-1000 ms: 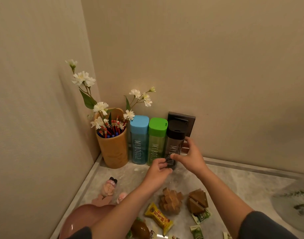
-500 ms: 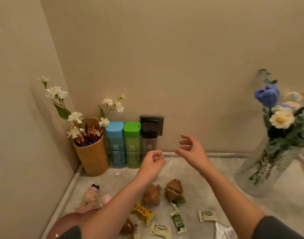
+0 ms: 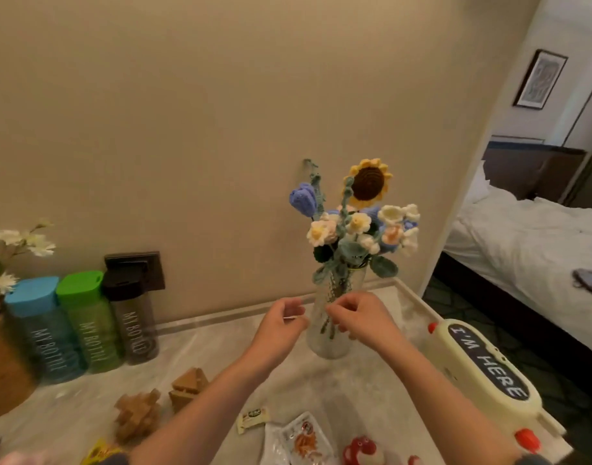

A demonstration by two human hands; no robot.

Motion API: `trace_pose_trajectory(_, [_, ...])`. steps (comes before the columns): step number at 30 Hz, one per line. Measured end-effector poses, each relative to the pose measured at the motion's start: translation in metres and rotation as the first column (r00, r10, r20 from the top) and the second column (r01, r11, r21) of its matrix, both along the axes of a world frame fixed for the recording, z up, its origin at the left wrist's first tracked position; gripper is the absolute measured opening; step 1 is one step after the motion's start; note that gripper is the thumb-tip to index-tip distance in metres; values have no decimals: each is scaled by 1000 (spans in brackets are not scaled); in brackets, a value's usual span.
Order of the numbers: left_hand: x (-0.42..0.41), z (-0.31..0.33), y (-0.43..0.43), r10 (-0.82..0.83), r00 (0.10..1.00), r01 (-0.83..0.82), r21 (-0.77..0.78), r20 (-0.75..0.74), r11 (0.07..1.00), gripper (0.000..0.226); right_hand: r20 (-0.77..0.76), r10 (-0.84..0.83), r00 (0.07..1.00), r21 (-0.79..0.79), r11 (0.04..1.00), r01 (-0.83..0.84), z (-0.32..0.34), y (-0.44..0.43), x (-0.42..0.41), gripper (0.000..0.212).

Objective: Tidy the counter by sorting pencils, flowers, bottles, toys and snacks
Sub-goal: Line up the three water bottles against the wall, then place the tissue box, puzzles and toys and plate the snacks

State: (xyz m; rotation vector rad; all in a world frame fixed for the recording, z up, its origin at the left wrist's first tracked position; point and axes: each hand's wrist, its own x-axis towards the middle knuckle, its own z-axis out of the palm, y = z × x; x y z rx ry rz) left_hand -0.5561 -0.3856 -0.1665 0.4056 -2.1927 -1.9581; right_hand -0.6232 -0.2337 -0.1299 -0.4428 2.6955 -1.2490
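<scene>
Marble counter [image 3: 200, 360] against a beige wall [image 3: 220, 112], seen from the head camera; a doorway at 3 o'clock opens onto a bed [image 3: 522, 236].

Centre: a clear glass vase [image 3: 328, 347] stands upright on the counter and holds crochet flowers [image 3: 355, 226], with a sunflower topmost.

Left hand [image 3: 281, 325]: at 9 o'clock of the vase, just beside its wall, fingers half-curled with nothing in them.

Right hand [image 3: 358, 318]: at 3 o'clock of the vase, its curled fingers overlapping the front of the glass. Blur hides whether they touch or grip it.

At 9 o'clock of the frame, three upright bottles stand in a row against the wall, touching one another: blue [image 3: 36, 327], green [image 3: 86, 317] and dark [image 3: 133, 310], the last in front of a socket [image 3: 150, 266]. A wooden pot [image 3: 2, 364] with white flowers [image 3: 19, 239] stands at their 9 o'clock.

At 7 o'clock lie two wooden puzzles [image 3: 138, 416], near each other.

At 6 o'clock lie snack packets [image 3: 252, 417], with a red toy [image 3: 360, 449] just beside them.

At 4 o'clock, a cream device [image 3: 485, 374] lettered "I'M HERE" rests at the counter's edge.
</scene>
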Motion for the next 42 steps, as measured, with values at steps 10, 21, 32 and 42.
trace_pose_trajectory(10, [-49,1,46,121,992,-120,-46,38,992,61,21,-9,1000,-71,997,11,-20,38,-76,40])
trace_pose_trajectory(21, [-75,-3,70,233,961,-222,-89,147,971,55,67,237,969,-418,889,-189,-33,32,-114,52])
trace_pose_trajectory(32, [-90,0,92,250,955,-248,-35,161,968,51,17,441,897,-457,801,-386,-31,60,-149,71])
trace_pose_trajectory(42, [-142,10,139,23,994,-30,60,109,998,53,-27,185,982,-455,873,-176,-30,114,-173,55])
